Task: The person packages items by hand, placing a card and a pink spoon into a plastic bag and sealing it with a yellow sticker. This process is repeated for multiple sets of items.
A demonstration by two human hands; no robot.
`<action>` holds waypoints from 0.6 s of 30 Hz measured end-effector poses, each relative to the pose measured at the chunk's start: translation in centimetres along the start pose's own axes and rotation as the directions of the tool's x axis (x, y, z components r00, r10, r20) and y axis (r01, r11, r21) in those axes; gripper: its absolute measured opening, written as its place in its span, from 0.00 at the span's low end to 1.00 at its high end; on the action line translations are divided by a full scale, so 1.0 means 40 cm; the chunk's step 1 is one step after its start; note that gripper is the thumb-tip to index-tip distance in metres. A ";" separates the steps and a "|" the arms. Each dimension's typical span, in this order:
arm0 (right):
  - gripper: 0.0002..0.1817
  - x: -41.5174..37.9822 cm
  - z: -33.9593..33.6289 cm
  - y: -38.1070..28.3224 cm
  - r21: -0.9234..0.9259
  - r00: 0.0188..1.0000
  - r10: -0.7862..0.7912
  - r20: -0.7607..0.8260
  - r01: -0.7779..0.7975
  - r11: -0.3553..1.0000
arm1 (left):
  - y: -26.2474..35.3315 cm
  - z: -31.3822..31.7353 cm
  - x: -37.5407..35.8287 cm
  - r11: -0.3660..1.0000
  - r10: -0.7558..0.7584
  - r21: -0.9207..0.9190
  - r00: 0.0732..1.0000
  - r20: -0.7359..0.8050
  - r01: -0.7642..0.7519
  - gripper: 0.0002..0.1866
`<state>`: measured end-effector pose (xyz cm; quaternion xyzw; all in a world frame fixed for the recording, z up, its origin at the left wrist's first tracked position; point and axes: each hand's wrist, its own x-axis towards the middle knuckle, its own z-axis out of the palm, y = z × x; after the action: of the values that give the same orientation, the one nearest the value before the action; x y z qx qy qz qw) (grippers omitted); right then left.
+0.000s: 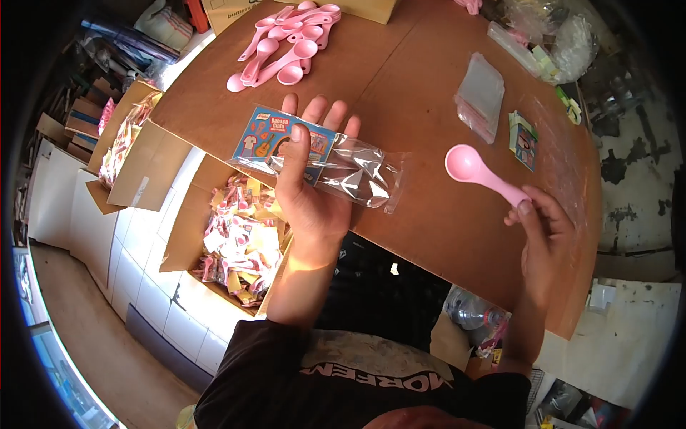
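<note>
Two hands busy on my feed. The left hand (311, 193) has its thumb pressed down on a clear plastic packet with a blue printed card (259, 139) at its left end, fingers spread underneath. The right hand (547, 222) has its fingers closed on the handle end of a pink plastic measuring spoon (466, 164), held up over the right part of the brown worktop (400, 107), well apart from the packet. Can't tell whether the packet's mouth is open.

I'd keep that thumb light so the film doesn't crumple, and hold the spoon low on the handle like this, bowl leading.

Around it: a heap of pink spoons (289, 53) far left, a stack of flat clear sleeves (480, 93) and a little pile of printed cards (523, 139) farther right. My left forearm partly blocks the open cardboard box (182, 222) of packets, near left.
</note>
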<state>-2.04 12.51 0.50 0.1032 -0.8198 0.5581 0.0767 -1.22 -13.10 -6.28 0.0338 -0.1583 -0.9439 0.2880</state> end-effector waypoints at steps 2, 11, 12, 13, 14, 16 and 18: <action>0.11 -0.080 0.000 0.024 0.224 0.991 0.051 -0.123 -0.022 0.974 | -0.028 0.013 -0.027 0.999 0.005 0.040 0.995 0.095 -0.008 0.29; 0.12 -0.207 0.032 0.100 0.513 0.960 0.272 -0.066 -0.201 0.834 | -0.109 0.043 -0.127 0.977 -0.037 0.211 0.975 0.221 -0.011 0.34; 0.12 -0.209 0.033 0.100 0.519 0.959 0.275 -0.074 -0.198 0.831 | -0.119 0.046 -0.139 0.976 -0.062 0.219 0.964 0.259 0.004 0.34; 0.12 -0.210 0.034 0.099 0.537 0.958 0.282 -0.045 -0.215 0.816 | -0.130 0.049 -0.152 0.975 -0.090 0.222 0.962 0.257 0.032 0.35; 0.12 -0.213 0.036 0.096 0.553 0.957 0.288 -0.015 -0.232 0.800 | -0.139 0.053 -0.164 0.974 -0.097 0.225 0.960 0.262 0.037 0.35; 0.12 -0.216 0.044 0.091 0.565 0.961 0.277 -0.014 -0.221 0.795 | -0.157 0.058 -0.184 0.967 -0.158 0.239 0.940 0.302 0.085 0.36; 0.12 -0.218 0.052 0.095 0.588 0.962 0.273 -0.014 -0.213 0.780 | -0.174 0.060 -0.200 0.968 -0.181 0.226 0.931 0.316 0.111 0.36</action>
<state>5.41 12.65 -5.78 -0.0125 -0.6114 0.7911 0.0093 1.35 -2.56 -6.45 -0.0856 -0.2977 -0.9335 0.1807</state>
